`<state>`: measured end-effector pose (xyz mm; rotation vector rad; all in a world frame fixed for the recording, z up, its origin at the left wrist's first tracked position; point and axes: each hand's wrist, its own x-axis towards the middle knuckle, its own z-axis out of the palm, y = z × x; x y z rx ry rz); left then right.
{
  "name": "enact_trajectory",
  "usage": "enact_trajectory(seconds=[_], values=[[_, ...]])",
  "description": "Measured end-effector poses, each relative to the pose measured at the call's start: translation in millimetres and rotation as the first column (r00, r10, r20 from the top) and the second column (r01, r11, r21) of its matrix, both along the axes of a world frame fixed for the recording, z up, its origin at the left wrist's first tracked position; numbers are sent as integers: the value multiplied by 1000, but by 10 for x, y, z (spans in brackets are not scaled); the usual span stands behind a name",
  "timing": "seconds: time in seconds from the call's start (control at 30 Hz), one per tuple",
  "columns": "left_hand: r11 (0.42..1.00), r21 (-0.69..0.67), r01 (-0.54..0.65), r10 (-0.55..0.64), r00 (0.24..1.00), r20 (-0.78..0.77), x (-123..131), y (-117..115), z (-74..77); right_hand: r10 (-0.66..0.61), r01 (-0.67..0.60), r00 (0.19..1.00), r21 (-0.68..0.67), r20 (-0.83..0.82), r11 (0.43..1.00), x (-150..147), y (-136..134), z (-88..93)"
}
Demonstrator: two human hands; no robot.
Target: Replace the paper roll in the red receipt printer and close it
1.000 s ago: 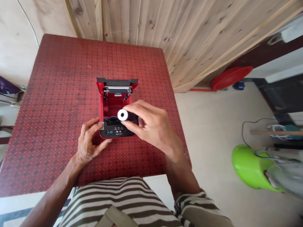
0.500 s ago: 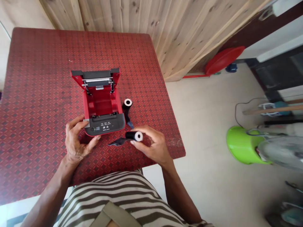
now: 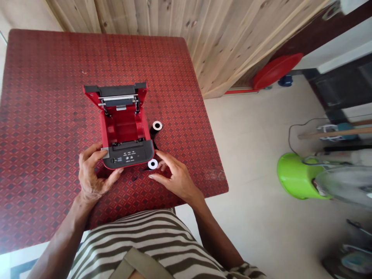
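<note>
A red and black label printer (image 3: 128,155) sits on the table with its lid (image 3: 119,95) raised, showing a hollow red bay. My left hand (image 3: 94,170) grips its front left corner, fingers on the side and thumb along the front edge. Close to the front right corner is a black ribbon roll (image 3: 152,164) with a white core end, its loose tail trailing left. Around that roll my right hand (image 3: 176,172) has thumb and forefinger apart, the forefinger's tip at the printer's corner. A second ribbon roll (image 3: 157,126) lies beside the printer's right side.
The table (image 3: 43,116) has a red patterned top, and its right edge drops to a pale floor (image 3: 244,155). Wooden panelling (image 3: 162,19) runs behind it. A green bucket (image 3: 299,176) and a red basin (image 3: 277,71) are off to the right.
My right hand has moved left with the near ribbon roll, bringing it to the printer's front right corner, and its fingers have parted from the roll. My left hand keeps its grip.
</note>
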<state>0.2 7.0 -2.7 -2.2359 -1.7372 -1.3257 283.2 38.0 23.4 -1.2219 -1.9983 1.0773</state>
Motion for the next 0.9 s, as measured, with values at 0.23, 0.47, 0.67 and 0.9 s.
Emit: enact_trajectory(seconds=[0.23, 0.47, 0.67, 0.9], values=[[1000, 11, 10, -10, 1000, 23, -2, 4, -17, -206, 206, 974, -10, -91, 978, 330, 431, 376], [1000, -7, 5, -4, 1000, 24, 2, -4, -13, -62, 62, 998, -8, 14, 998, -14, 1177, -270], [1000, -2, 10, -10, 1000, 27, 25, 3, 22, -65, 65, 998, -17, -23, 998, -98, 1220, -313], [1000, 7, 5, -6, 999, 37, 64, -8, 17, 61, -45, 982, 94, -178, 995, 55, 1114, 626]])
